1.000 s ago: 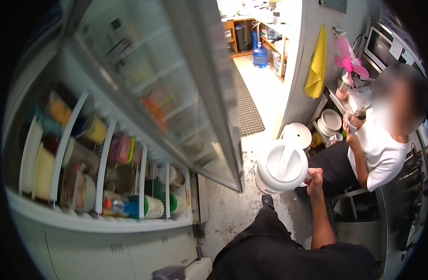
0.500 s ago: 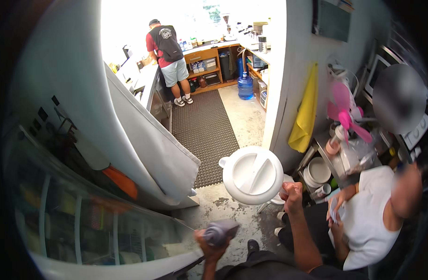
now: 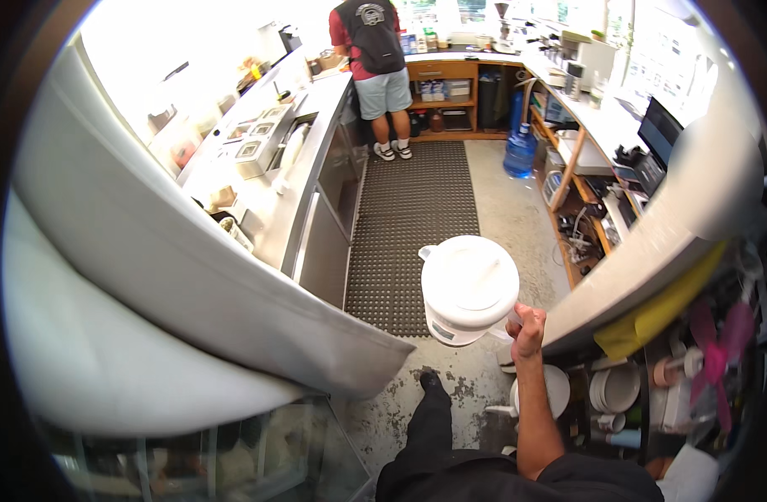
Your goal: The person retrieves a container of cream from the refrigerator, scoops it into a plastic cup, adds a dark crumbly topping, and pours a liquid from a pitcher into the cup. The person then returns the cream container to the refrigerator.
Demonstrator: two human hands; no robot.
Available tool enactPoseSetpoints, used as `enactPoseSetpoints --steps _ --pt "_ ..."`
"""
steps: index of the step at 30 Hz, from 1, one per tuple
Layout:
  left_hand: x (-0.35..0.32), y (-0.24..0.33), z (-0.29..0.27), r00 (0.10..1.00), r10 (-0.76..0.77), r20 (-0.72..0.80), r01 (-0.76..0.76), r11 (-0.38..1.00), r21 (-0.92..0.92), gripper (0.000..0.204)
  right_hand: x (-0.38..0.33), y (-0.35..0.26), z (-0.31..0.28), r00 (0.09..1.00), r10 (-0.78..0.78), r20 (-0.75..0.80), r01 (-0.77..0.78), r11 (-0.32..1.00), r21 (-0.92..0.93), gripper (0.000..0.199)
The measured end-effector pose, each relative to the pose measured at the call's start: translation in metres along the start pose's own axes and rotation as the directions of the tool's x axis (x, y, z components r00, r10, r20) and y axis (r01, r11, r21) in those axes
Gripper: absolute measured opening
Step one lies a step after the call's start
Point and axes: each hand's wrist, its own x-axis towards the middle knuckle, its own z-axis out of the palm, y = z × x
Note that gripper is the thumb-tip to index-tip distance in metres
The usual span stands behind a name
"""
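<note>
A white lidded pitcher point(image 3: 469, 283) is out in front of me, lid upward, with its small spout toward the left. My right hand point(image 3: 528, 331) is closed round its handle at the right side. The pitcher's lower part shows a small dark label. My left hand is out of the picture.
A dark rubber mat point(image 3: 413, 226) runs through the doorway toward a person point(image 3: 371, 50) at the left counter. A steel counter point(image 3: 295, 184) lines the left. To the right are wooden shelves point(image 3: 586, 217), a blue water jug point(image 3: 520, 152) and a pink fan point(image 3: 716, 360). A grey curtain point(image 3: 233, 268) hangs left.
I have moved forward to the doorway, and more of the room shows. The pitcher stays in my right hand. My left hand, with a grey object, has left the picture.
</note>
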Motion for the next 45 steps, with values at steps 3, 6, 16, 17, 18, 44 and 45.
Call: enactPoseSetpoints --steps 3,6,16,17,18,44,45 --pt "0.042 0.052 0.038 0.982 -0.185 0.023 0.184 0.982 0.038 0.112 0.066 0.028 0.039 0.997 0.033 0.069 -0.035 0.999 0.027 0.034" --pt "0.112 0.100 0.081 0.977 -0.191 0.098 0.186 0.981 0.060 0.111 0.126 0.049 0.081 0.996 0.057 0.064 -0.058 0.998 0.009 0.035" --pt "0.323 0.293 0.202 0.920 0.039 0.389 -0.004 0.996 -0.092 0.105 0.354 0.101 0.219 0.949 0.099 0.300 -0.081 0.994 -0.070 0.035" --pt "0.335 0.311 0.216 0.922 0.046 0.384 0.001 0.993 -0.122 0.104 0.378 0.110 0.238 0.937 0.109 0.331 -0.085 0.993 -0.085 0.036" --pt "0.343 0.331 0.232 0.931 0.049 0.362 0.013 0.986 -0.166 0.104 0.401 0.118 0.257 0.917 0.140 0.373 -0.111 0.989 -0.098 0.036" --pt "0.835 0.487 0.305 0.440 -0.434 -0.786 0.108 0.895 -0.433 0.082 0.824 0.299 0.712 0.862 0.124 0.491 -0.089 0.992 -0.094 0.041" --pt "0.839 0.480 0.311 0.439 -0.431 -0.788 0.155 0.901 -0.406 0.082 0.837 0.300 0.725 0.879 0.107 0.464 -0.068 0.993 -0.101 0.041"
